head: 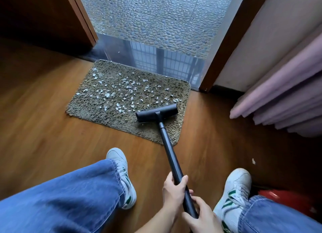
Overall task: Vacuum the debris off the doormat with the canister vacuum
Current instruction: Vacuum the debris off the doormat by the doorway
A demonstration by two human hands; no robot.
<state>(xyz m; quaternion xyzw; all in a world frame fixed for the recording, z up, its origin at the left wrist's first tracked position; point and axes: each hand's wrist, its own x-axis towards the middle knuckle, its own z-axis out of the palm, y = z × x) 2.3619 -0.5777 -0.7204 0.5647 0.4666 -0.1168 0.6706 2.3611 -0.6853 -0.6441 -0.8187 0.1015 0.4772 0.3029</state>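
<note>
We grip the rigid, likely light wand (169, 151) high on its shaft, left hand (173, 191) and right hand (202, 215) curled round it.

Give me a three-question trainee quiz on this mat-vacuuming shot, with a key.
1. True or false: the left hand and the right hand both grip the wand.
2. The head rests on the mat's: A) far left corner; B) near right part; C) centre.
3. What colour is the debris?
Key: 1 true; 2 B; 3 white.
</note>
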